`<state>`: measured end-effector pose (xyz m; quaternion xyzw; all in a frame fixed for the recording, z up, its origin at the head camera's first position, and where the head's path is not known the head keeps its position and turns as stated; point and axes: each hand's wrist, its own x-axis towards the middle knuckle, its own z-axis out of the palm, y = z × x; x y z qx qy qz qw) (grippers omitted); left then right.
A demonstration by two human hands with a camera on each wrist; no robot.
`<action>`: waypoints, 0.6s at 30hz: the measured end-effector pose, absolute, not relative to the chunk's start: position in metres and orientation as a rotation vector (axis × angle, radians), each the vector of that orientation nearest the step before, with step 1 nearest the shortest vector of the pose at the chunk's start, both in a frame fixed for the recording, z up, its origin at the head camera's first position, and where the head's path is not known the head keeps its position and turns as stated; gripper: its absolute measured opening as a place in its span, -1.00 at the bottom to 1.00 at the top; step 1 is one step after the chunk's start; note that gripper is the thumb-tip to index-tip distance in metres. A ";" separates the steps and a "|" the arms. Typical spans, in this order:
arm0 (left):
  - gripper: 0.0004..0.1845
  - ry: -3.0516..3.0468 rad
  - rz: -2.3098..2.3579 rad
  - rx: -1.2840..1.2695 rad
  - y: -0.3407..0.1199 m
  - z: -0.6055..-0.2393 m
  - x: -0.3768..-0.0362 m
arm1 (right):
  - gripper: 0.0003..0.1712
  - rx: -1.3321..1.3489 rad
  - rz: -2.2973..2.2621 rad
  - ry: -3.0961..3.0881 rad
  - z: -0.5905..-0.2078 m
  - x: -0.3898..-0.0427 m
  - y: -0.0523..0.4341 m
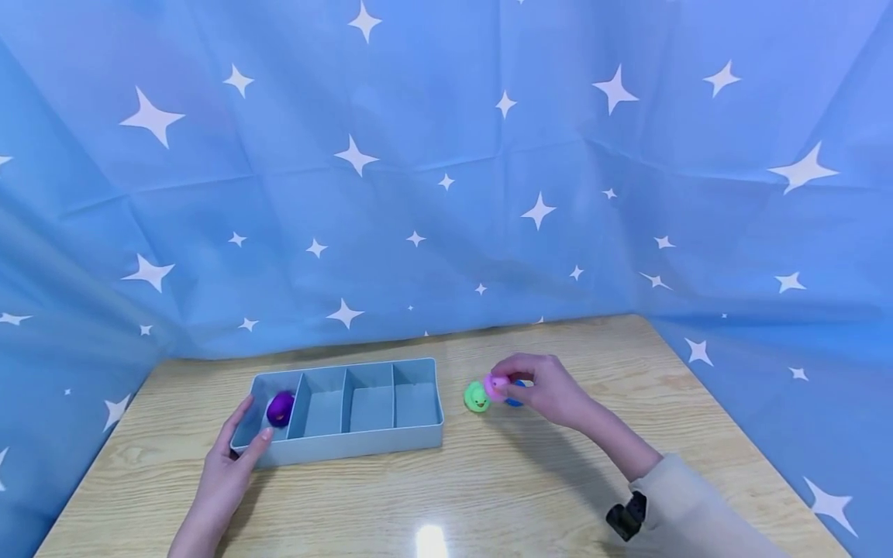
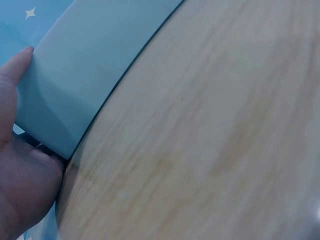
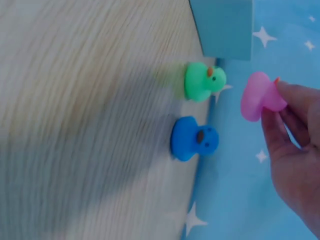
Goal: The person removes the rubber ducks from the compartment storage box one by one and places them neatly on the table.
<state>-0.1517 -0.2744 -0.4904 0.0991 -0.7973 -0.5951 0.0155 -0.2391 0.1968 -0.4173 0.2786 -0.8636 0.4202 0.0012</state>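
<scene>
My right hand (image 1: 547, 390) pinches a pink rubber duck (image 3: 261, 97) between thumb and fingertips, raised above the table. Below it on the tabletop stand a green rubber duck (image 3: 201, 81) and a blue rubber duck (image 3: 192, 139), side by side; in the head view the hand partly hides the blue one. At the left end of a grey-blue divided box (image 1: 349, 446), my left hand (image 1: 226, 473) grips the corner, thumb on the front rim and fingers along the end wall. A purple rubber duck (image 1: 281, 409) sits in the box's leftmost compartment.
Several compartments of the box, split by thin dividers (image 1: 343, 399), lie right of the purple duck. The wooden table (image 1: 363, 504) ends at a blue star-patterned cloth (image 1: 432, 256) behind and on both sides. A black device (image 1: 626, 517) is on the right wrist.
</scene>
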 end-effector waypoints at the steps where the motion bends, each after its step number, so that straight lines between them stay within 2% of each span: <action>1: -0.10 -2.482 -1.844 0.310 -0.274 -0.490 -0.152 | -0.79 0.873 1.317 -2.708 -0.418 -0.239 0.199; 18: -0.10 -2.505 -1.840 0.342 -0.275 -0.490 -0.153 | -0.76 0.794 1.309 -2.731 -0.434 -0.237 0.218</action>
